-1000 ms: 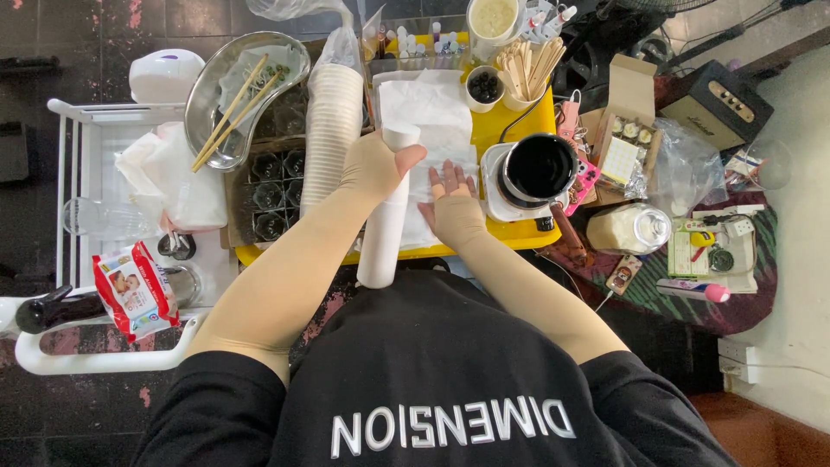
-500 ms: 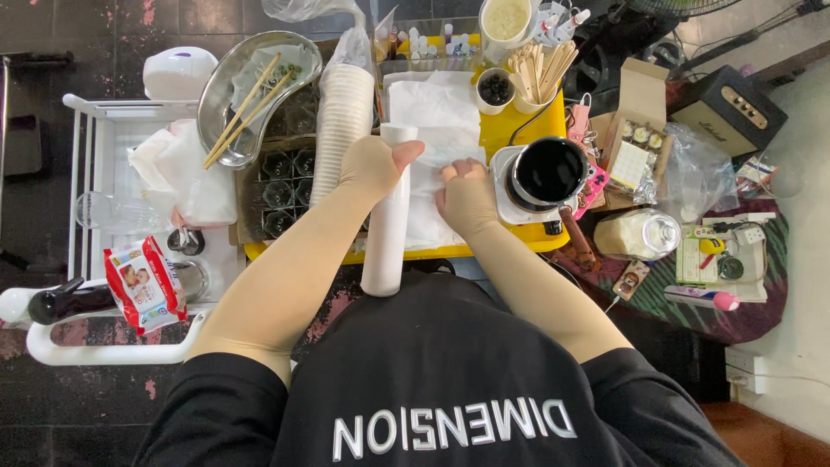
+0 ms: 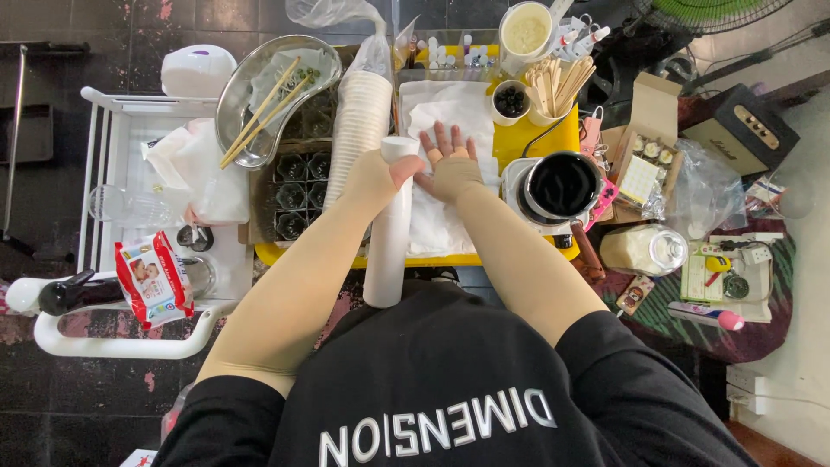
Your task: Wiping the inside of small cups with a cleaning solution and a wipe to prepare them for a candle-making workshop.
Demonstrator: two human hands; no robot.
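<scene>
My left hand (image 3: pixel 373 177) is wrapped round the upper part of a white paper roll (image 3: pixel 387 227), thumb pressed across its front near the top, so that hand is closed on the roll; the roll runs from the yellow tray (image 3: pixel 529 138) back toward my chest, its near end hanging past the tray's front edge; my right hand (image 3: pixel 448 166) lies flat and open, fingers spread, palm down on the white paper sheet (image 3: pixel 432 225) unrolled over the tray, gripping nothing, just pressing the paper just beside the roll; both hands wear beige sleeve-gloves that leave the fingertips bare; to the left of the roll stands a tall stack of paper cups (image 3: pixel 359 121) in a clear bag, and past it a steel kidney dish (image 3: pixel 259 95) with wooden chopsticks (image 3: pixel 264 108) laid across it; to the right of my flat hand sits a round black pot (image 3: pixel 562 184) on its white base; beyond my fingers, a small cup of dark beads (image 3: pixel 511 101) and a holder of wooden sticks (image 3: pixel 562 82); on the white cart (image 3: pixel 130 346) at far left lies a red wipes packet (image 3: pixel 154 278).
</scene>
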